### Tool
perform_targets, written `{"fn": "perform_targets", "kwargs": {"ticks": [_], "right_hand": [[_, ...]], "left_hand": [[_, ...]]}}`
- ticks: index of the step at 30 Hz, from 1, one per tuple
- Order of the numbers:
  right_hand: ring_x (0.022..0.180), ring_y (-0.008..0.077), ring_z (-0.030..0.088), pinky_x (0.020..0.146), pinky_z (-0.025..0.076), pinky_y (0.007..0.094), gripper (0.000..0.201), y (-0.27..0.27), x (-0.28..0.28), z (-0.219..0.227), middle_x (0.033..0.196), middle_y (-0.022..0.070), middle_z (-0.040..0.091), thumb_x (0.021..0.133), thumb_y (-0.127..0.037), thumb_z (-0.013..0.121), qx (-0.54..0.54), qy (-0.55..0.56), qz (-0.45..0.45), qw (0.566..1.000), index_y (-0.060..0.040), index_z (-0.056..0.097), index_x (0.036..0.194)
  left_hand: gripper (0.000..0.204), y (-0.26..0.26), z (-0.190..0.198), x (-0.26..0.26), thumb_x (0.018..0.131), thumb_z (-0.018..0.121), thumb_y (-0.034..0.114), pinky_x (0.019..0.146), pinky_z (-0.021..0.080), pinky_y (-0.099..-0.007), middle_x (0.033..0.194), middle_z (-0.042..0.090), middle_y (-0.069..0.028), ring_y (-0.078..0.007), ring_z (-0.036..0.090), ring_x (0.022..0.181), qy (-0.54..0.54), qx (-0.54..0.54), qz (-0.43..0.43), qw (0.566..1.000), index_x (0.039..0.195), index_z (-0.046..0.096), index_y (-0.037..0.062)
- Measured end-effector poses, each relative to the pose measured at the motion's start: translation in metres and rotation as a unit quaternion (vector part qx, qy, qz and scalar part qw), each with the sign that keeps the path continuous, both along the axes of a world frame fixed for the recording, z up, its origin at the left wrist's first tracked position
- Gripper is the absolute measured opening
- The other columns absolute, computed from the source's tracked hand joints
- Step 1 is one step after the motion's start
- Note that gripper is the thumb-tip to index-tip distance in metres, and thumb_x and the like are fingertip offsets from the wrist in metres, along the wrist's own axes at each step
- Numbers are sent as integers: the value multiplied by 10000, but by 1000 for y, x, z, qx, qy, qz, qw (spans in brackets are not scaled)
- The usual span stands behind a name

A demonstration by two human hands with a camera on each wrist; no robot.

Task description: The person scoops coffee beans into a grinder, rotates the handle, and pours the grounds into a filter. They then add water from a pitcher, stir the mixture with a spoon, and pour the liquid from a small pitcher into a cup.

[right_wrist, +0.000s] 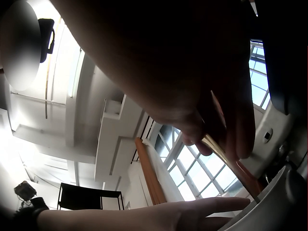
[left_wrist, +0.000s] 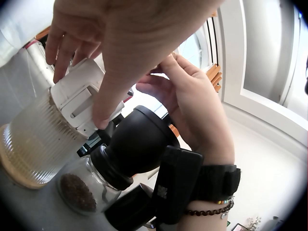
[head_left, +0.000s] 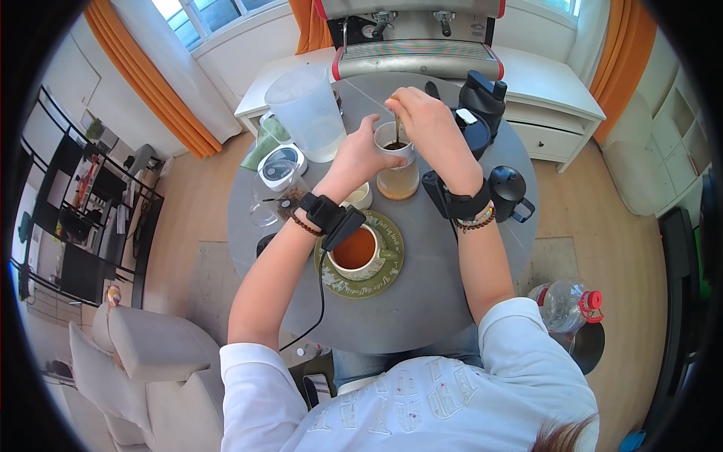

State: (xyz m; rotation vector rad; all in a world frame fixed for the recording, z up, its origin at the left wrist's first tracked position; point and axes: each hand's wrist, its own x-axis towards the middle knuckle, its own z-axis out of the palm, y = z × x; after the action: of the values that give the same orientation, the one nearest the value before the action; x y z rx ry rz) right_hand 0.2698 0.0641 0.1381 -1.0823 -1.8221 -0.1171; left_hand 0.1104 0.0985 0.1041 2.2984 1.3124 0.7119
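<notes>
A white filter cup (head_left: 407, 153) with dark contents sits on top of a ribbed glass (head_left: 398, 183) holding pale amber liquid. My left hand (head_left: 363, 157) grips the filter cup from the left, thumb on the near side and fingers behind it. From above, my right hand (head_left: 433, 124) pinches a thin gold-coloured stirring stick or spoon (right_wrist: 233, 168), whose lower end dips into the filter cup. Its lower tip is hidden. Nearer me, a cup (head_left: 386, 261) of reddish-brown tea stands on a green saucer (head_left: 376, 285), and a small pale cup (head_left: 361, 199) is behind it.
A large translucent pitcher (head_left: 305, 113), a white round device (head_left: 280, 169) and a glass server (head_left: 265, 211) stand left on the grey table (head_left: 422, 301). To the right are a black grinder (left_wrist: 139, 139) on a glass jar and a black pot (head_left: 510, 192). An espresso machine (head_left: 418, 62) stands beyond.
</notes>
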Motion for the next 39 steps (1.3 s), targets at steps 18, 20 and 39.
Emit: {"fn": "perform_targets", "kwargs": {"ticks": [18,20,39], "right_hand": [[767,386,595,652,482,436,152,2,1,0,822,185,585,947,-138,549,6,28,7,1000,6,564,902],[762,383,597,651,484,436,145,4,2,-3,823,183,586,942,-135,553,-3,9,3,1000,4,565,904],[764,371,605,652,489,429,132,3,-2,-3,829,176,584,936,-128,560,33,-17,-15,999,-2,551,898]], "left_hand": [[1022,0,0,-1,643,856,434,950,475,-386,1234,590,-258,-344,598,1112,-19,-31,-7,999,1402,356,-33],[1023,-1,1,-1,640,860,434,942,480,-384,1217,596,-262,-342,603,1103,-11,-20,-1,1000,1396,358,-39],[1031,-3,4,1,632,865,433,944,483,-390,1239,584,-272,-350,606,1109,-4,-27,7,1000,1400,357,-31]]}}
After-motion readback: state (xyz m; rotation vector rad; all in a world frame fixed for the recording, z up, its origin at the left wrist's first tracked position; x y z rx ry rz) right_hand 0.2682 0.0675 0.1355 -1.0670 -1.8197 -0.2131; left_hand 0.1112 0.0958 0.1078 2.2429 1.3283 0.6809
